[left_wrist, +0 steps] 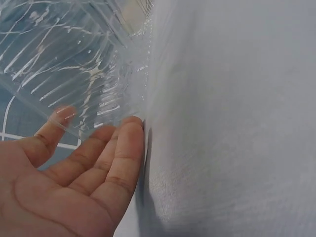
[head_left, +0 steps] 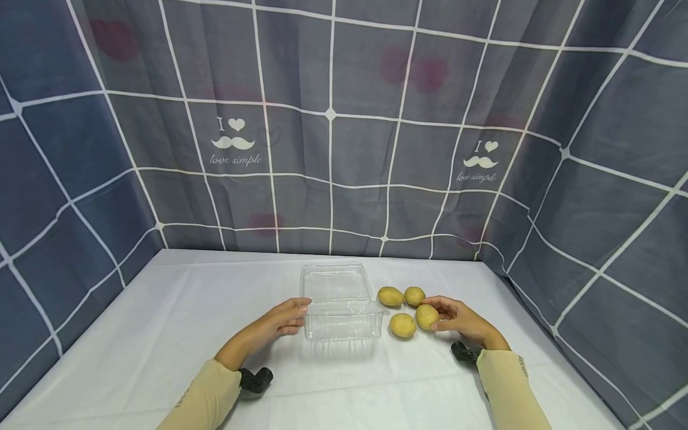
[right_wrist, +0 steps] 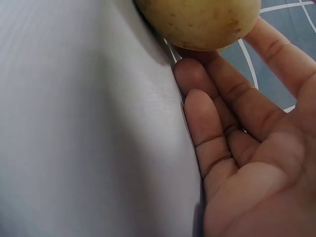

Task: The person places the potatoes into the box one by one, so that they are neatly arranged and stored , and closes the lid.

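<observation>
A clear plastic clamshell box (head_left: 344, 325) stands on the table with its lid (head_left: 335, 280) folded back away from me. My left hand (head_left: 287, 316) touches the box's left side with extended fingers; in the left wrist view the fingertips (left_wrist: 129, 129) rest along its ribbed wall. To the right of the box, my right hand (head_left: 457, 318) has thumb and fingers around a yellow potato (head_left: 427, 317), which rests low at the table. That potato (right_wrist: 200, 22) shows brown specks in the right wrist view. Three other potatoes (head_left: 402, 325) lie between it and the box or just behind it.
A white cloth covers the table (head_left: 188, 310). Dark checked curtains (head_left: 355, 149) enclose it at the back and on both sides. A black wrist strap mount (head_left: 255, 380) sits on the left wrist, another on the right.
</observation>
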{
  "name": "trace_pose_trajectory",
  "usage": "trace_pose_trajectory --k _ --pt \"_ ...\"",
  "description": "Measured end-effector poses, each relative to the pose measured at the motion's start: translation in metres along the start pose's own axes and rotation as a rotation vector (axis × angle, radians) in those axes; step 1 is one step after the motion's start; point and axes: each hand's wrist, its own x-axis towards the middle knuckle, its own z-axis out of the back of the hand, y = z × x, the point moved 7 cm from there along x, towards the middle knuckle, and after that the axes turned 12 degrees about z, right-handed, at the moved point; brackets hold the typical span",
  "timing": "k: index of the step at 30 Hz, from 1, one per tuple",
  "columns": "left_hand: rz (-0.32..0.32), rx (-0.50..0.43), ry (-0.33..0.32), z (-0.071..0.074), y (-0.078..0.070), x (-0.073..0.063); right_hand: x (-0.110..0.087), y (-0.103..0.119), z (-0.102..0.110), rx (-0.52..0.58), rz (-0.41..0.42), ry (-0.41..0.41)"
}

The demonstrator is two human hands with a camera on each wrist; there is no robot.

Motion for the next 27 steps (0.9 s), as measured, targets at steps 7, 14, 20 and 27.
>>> trace_pose_trajectory --k 7,14,20,27 --pt "-0.029 0.001 0.021 0.0004 0.0013 0.0025 -0.0012 0.003 -0.0009 -0.004 -0.004 -0.002" --pt "-0.043 0.018 0.011 0.0021 0.0031 0.0026 -0.0016 0.0044 -0.0012 0.001 0.016 0.011" --pt "-0.06 0.051 -0.022 0.0048 0.0039 0.0017 -0.0019 0.0024 -0.0003 -0.011 0.008 -0.002" --pt "-0.064 0.064 -0.043 0.0074 0.0058 0.0029 -0.0023 0.0018 0.0005 -0.011 -0.008 -0.02"
